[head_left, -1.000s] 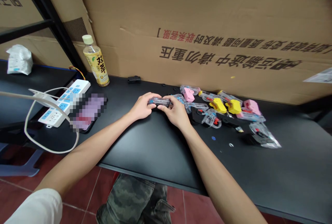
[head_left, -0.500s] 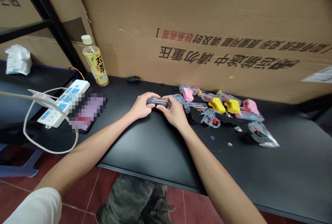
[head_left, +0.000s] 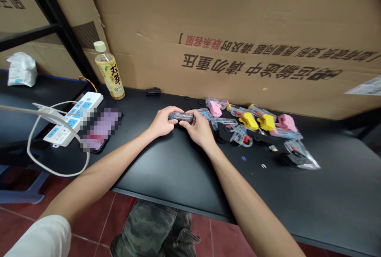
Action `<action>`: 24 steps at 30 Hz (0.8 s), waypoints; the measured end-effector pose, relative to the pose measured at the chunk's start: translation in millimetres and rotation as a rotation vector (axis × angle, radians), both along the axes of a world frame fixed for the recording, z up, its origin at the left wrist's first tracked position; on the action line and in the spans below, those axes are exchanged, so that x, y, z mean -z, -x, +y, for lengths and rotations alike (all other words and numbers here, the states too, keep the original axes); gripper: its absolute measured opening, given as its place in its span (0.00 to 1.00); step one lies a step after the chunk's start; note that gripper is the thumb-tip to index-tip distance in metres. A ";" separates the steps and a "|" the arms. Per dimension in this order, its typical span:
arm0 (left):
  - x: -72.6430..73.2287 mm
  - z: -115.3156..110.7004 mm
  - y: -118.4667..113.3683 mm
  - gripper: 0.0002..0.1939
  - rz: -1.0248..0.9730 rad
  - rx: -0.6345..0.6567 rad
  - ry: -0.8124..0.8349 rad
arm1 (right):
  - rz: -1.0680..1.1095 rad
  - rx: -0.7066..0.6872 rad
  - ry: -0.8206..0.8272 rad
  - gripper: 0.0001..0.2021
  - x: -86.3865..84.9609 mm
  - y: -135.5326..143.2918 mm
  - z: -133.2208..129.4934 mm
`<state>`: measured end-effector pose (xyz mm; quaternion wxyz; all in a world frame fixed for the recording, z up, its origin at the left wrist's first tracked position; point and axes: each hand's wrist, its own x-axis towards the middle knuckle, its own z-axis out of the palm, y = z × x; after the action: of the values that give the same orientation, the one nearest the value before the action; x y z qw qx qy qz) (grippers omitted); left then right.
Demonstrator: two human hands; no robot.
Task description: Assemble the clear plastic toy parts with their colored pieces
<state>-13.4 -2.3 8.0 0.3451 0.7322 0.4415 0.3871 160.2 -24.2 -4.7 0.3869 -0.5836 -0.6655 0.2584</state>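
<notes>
A small clear plastic toy gun (head_left: 181,116) with dark parts inside lies crosswise between my two hands, just above the black table. My left hand (head_left: 163,122) pinches its left end between thumb and fingers. At the other end, my right hand (head_left: 200,126) grips it in the same way, and its fingers hide part of the toy. Right beside my right hand, a clear toy gun with blue bits (head_left: 204,113) lies on the table. Beyond it sit more clear toy guns, among them one with a pink part (head_left: 216,108) and one with a yellow part (head_left: 249,120).
A yellow-labelled drink bottle (head_left: 110,75) stands at the back left. Nearer are a white power strip (head_left: 64,133) with looped cable and a phone (head_left: 102,128). A clear plastic bag (head_left: 308,157) lies at right. Cardboard (head_left: 238,18) walls off the table's back edge (head_left: 172,95).
</notes>
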 end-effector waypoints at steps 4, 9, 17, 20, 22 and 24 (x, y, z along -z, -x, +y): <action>-0.6 -0.6 -0.5 0.20 -0.003 -0.008 0.005 | 0.006 0.001 0.001 0.14 -0.7 0.4 -0.2; -0.6 -0.9 -1.4 0.20 -0.002 -0.012 0.003 | 0.004 0.008 0.003 0.14 -2.4 1.2 -0.3; -0.5 -2.0 -2.9 0.20 0.014 -0.025 0.003 | 0.003 0.020 0.006 0.13 -4.3 3.4 -0.7; 0.2 -1.4 -3.8 0.19 0.031 -0.036 -0.002 | 0.000 0.040 -0.015 0.12 -3.4 5.3 -1.1; 2.3 0.6 -3.4 0.19 0.049 -0.036 -0.013 | -0.003 0.049 -0.022 0.12 -2.4 5.5 -0.3; 5.4 3.3 -1.6 0.19 0.077 -0.013 -0.034 | 0.006 0.039 -0.017 0.13 -1.1 4.0 2.0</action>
<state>-11.8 1.1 2.7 0.3128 0.7494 0.4526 0.3684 156.2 -22.2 -3.6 0.3988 -0.5925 -0.6550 0.2467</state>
